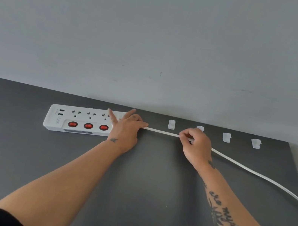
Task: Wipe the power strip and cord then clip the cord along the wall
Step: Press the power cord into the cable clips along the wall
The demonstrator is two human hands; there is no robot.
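- Power strip (81,119) flat on the dark bench (18,149), long side parallel to the wall (156,44) and near it, sockets and three red switches facing up; probably parked there so the lead can run straight along the back edge.
- Left hand (126,128) laid over the strip's right end, palm down, where the cord (162,132) leaves the housing; fingers (143,124) closed over the cord's first stretch, forefinger splayed across the sockets. Likely an anchor, stopping the strip from sliding while the cord is drawn out.
- Right hand (195,144) further along the cord, thumb and fingertips pinched on it. Cord straight between the two hands; probably held so for seating in a clip.
- Four white clips (171,124) in a row along the back of the bench, just short of the wall. Cord in front of them, not yet seated in any; second clip partly hidden behind the right hand.
- Past the right hand, cord slack, curving across the bench and off its right edge.
- No cloth in view; wiping judged finished, clipping stage in hand.
- Next move likely calls for lifting the straight section back toward the nearest clip.
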